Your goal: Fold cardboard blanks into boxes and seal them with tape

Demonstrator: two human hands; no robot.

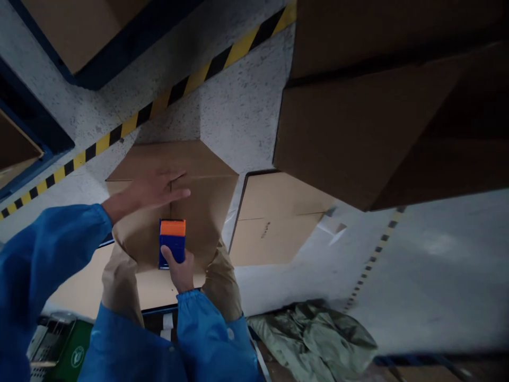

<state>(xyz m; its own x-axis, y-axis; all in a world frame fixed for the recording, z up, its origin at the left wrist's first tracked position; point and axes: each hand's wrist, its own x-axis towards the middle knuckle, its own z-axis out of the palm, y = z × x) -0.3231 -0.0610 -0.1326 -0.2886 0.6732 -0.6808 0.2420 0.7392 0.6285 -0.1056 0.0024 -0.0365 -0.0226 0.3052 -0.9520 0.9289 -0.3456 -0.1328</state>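
Note:
A brown cardboard box (202,207) stands between the person's knees, its closed flaps meeting at a seam that runs away from me. My left hand (153,188) lies over the far left part of the box with its fingers stretched out and holds nothing. Nearer to me, my right hand (181,268) is wrapped round a blue and orange block-shaped tool (172,241), thumb on its blue side. The tool is over the seam; whether it touches the cardboard I cannot tell.
Another carton (274,217) is on the floor to the right. Large dark boxes (350,132) fill the upper right. Yellow-black tape (159,104) crosses the floor. A green cover (314,339) lies at the bottom, a green crate (71,353) at lower left, blue pallets (95,74) at upper left.

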